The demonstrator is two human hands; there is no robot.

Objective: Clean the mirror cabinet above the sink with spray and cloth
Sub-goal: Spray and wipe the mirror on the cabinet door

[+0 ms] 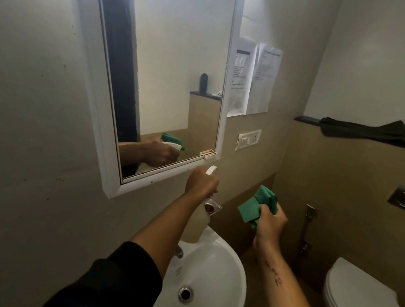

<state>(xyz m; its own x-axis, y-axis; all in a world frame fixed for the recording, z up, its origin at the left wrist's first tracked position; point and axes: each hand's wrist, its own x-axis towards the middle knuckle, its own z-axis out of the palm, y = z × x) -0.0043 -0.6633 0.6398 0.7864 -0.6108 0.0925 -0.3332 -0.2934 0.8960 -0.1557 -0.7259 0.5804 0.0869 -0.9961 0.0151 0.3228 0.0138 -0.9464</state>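
Observation:
The white-framed mirror cabinet (162, 85) hangs on the wall above the white sink (216, 265). My left hand (202, 182) is raised just under the cabinet's lower right corner and grips a white spray bottle (211, 170); its body hangs down below my wrist. My right hand (269, 220) is lower and to the right, closed on a bunched green cloth (255, 204). The cloth is away from the glass. The mirror reflects my hand, the sprayer and the cloth near its bottom edge.
Two paper notices (254, 80) hang right of the cabinet, with a switch plate (247, 139) below them. A dark ledge on the right wall carries a dark cloth (364, 130). A toilet (354, 288) stands at the lower right, a hose valve (309, 214) beside it.

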